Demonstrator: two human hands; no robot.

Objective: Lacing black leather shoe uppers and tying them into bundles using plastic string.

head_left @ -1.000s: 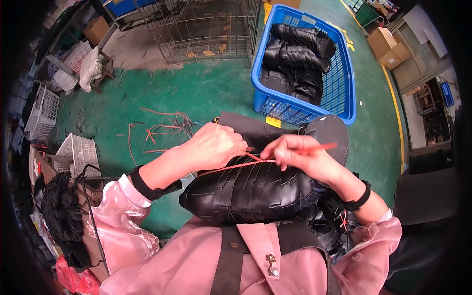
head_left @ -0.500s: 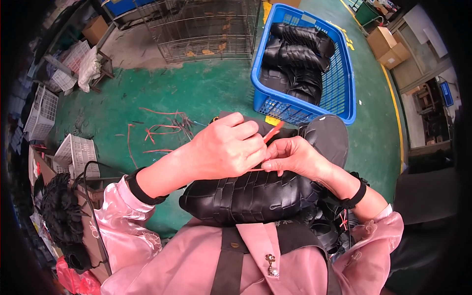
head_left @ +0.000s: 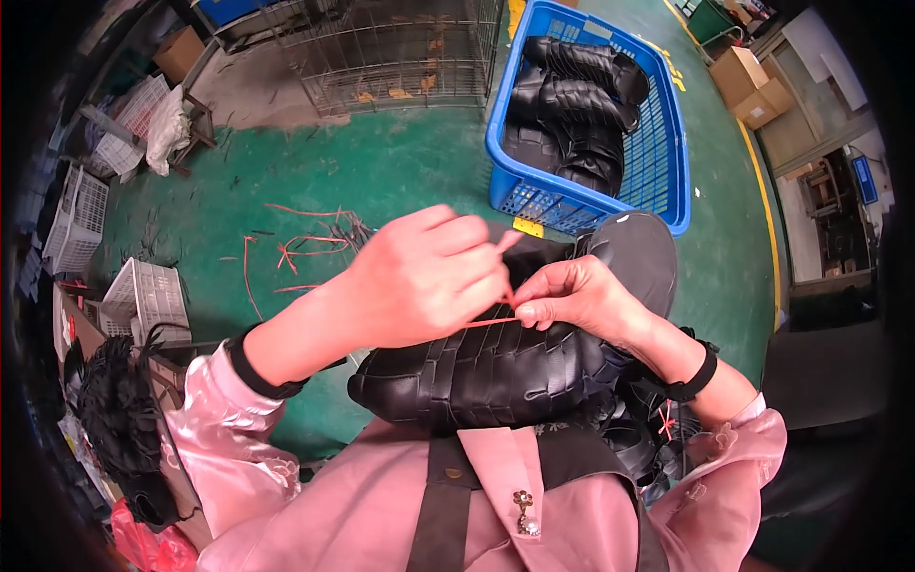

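Observation:
A thin red strip [head_left: 493, 322] runs between my two hands above my lap. My left hand [head_left: 419, 276] is closed, with a short end of the strip sticking up beside its fingers. Thumb and forefinger of my right hand [head_left: 577, 300] pinch the strip close to the left fingertips. Below both hands, across my lap, lies a bundle of black woven leather-like pieces [head_left: 486, 379], perhaps shoe uppers. A rounded black flat piece [head_left: 634, 257] stands up behind my right hand. The fingers hide part of the strip.
Ahead to the right, a blue plastic basket [head_left: 681, 181] holds several similar black bundles. Red strips [head_left: 315, 238] and dark scraps lie on the green floor. White crates [head_left: 152, 300] and black strips [head_left: 119, 400] are at left; a wire cage [head_left: 400, 57] stands farther back.
My left hand has shifted slightly left, away from the right hand, and the strip shows longer between them. The right hand keeps its pinch.

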